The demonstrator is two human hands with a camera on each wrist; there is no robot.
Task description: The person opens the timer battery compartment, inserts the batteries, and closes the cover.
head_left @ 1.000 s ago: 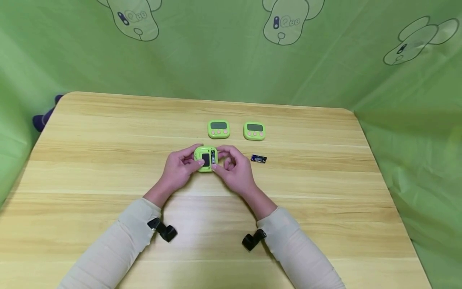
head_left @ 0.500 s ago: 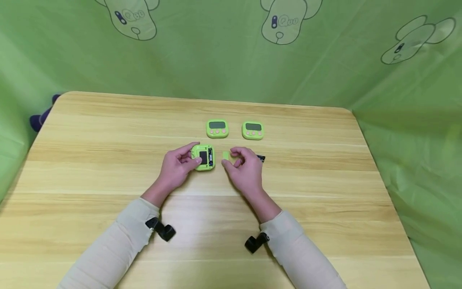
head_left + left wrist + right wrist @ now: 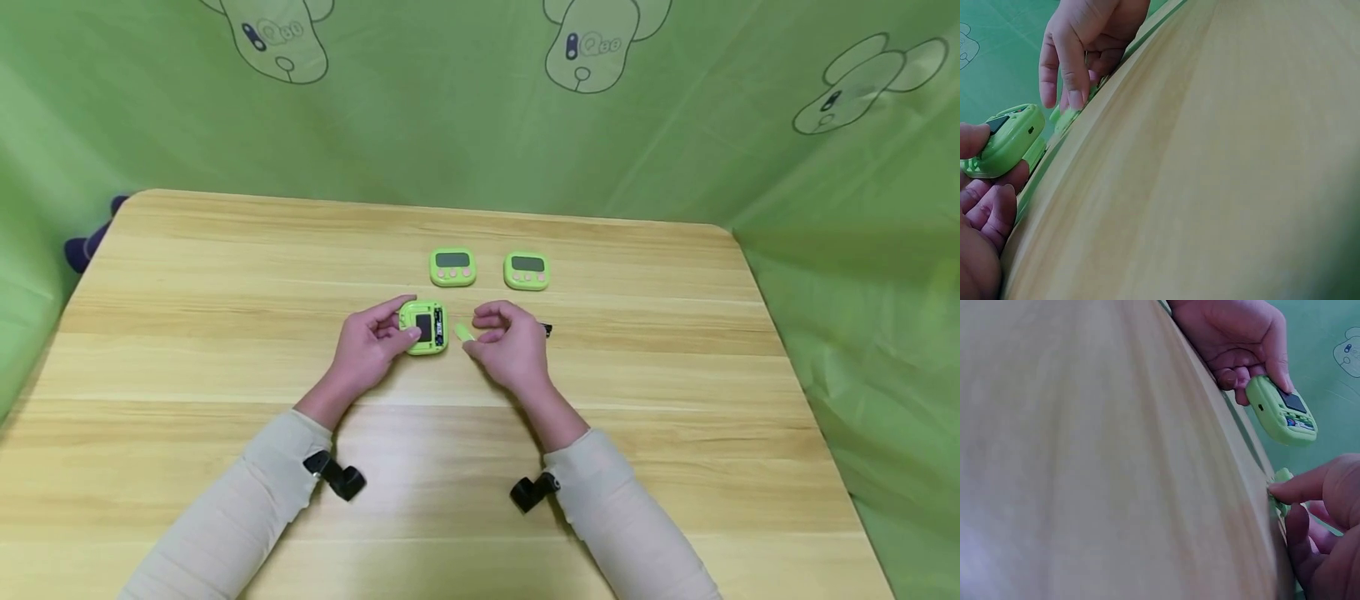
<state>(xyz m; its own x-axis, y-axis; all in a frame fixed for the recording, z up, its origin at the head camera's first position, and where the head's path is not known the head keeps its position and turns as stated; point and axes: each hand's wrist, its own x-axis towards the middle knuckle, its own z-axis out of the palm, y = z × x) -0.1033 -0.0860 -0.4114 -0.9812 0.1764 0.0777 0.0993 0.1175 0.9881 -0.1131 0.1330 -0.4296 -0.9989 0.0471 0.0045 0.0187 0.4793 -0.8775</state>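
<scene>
My left hand (image 3: 362, 348) holds a green digital timer (image 3: 424, 325) back side up, thumb across its back by a black pad. A dark battery (image 3: 438, 327) lies in the uncovered compartment along the timer's right side. Just right of it, my right hand (image 3: 513, 346) pinches a small green battery cover (image 3: 463, 332), tilted and apart from the timer. The right wrist view shows that cover (image 3: 1283, 477) between thumb and fingers, below the raised timer (image 3: 1275, 422). Another dark battery (image 3: 548, 330) on the table is mostly hidden behind my right hand.
Two more green timers, one left (image 3: 452, 267) and one right (image 3: 527, 272), lie screen up beyond my hands on the wooden table (image 3: 225, 275). Green printed curtains (image 3: 450, 125) hang behind the table and at its sides.
My right hand has left the timer's battery compartment, moved right and picked up the green cover, which has since tilted. My left hand keeps holding the timer, nearly still.
</scene>
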